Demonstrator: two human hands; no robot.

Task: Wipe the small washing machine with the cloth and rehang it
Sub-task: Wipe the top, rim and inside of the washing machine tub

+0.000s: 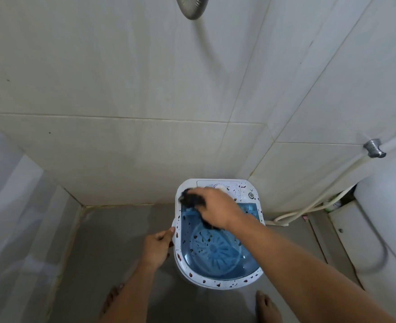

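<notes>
The small washing machine [218,279] stands on the bathroom floor against the tiled wall, white with a clear blue lid and dark brown spots over its rim and top. My right hand [218,210] presses a dark cloth [191,198] onto the machine's far left top corner, beside the white control panel. My left hand [157,247] grips the machine's left rim, thumb on the edge. Part of the cloth is hidden under my right palm.
A shower head [192,7] hangs above on the wall with its hose running down. A white toilet [385,213] stands at the right, with a wall valve [375,148] and white hoses [308,206] beside it. My bare feet [268,307] are on the grey floor.
</notes>
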